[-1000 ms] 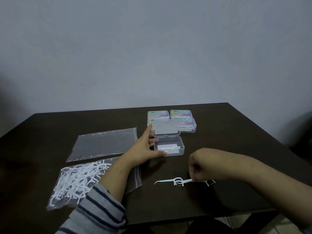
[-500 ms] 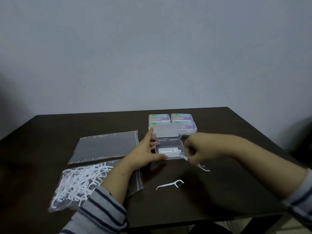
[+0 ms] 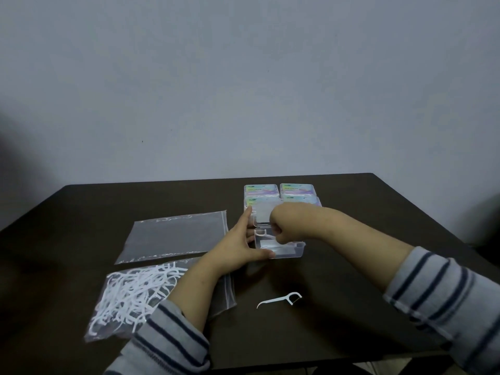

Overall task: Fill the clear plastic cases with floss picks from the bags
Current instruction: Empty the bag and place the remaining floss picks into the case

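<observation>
Fingers of the right hand are curled together over the open case, pinching a floss pick whose head shows at the case's far-left corner; the grip looks like a pinch, though the fingertips are hidden behind the knuckles. The left hand lies with straight, spread fingers against the case's 9 o'clock side, thumb along the near edge, probably to keep the light plastic from sliding while the pick is laid in. The raised lid stands at the case's 12 o'clock edge, out of the way of the reaching hand.

A few picks already lie flat in the bottom of the case, so filling seems barely begun. One loose pick waits on the tabletop at 6 o'clock of the case, within easy reach of the right hand and likely the next to go in. The full bag, holding a tangle of white picks, sits at 8 o'clock of the case, partly under the left forearm; a flat, seemingly empty bag lies at 9 o'clock. Four closed cases with coloured labels are stacked close together at 12 o'clock, behind the lid, presumably set aside as finished.

Laying each pick parallel to the others should let more fit.
</observation>
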